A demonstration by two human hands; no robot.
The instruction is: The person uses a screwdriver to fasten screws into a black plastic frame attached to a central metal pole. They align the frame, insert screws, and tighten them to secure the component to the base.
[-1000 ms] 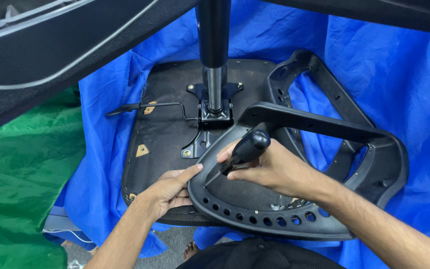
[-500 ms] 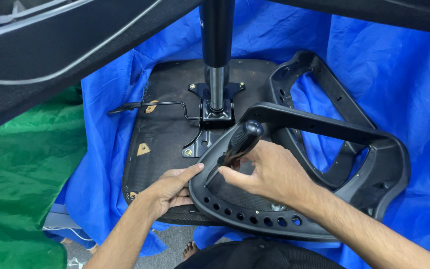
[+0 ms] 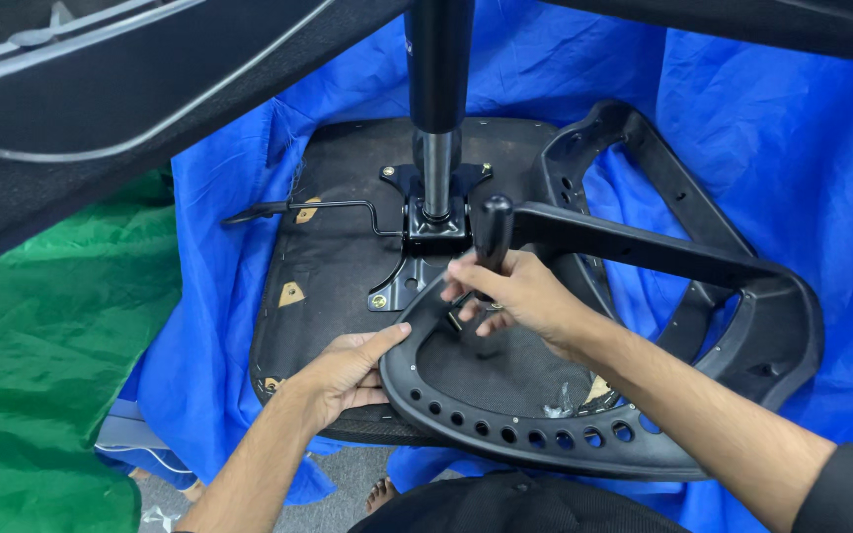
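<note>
Blue cloth (image 3: 772, 148), left hand (image 3: 348, 370) steadying frame (image 3: 545, 434), right hand (image 3: 515, 296) gripping screwdriver (image 3: 492, 232)

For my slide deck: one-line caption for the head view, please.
Right hand grips a screwdriver over an upturned chair seat; left hand steadies the black frame.

- Upturned seat base (image 3: 338, 266), black: 1
- Gas-lift column (image 3: 438, 118): 1
- Plastic backrest frame (image 3: 703, 296), black: 1
- Black-handled screwdriver (image 3: 491, 237): 1
- Adjustment lever (image 3: 298, 208): 1
- Blue sheet (image 3: 762, 128): 1
- Green sheet (image 3: 41, 355): 1
- Hands: 2, left (image 3: 343, 370) and right (image 3: 515, 296)
</note>
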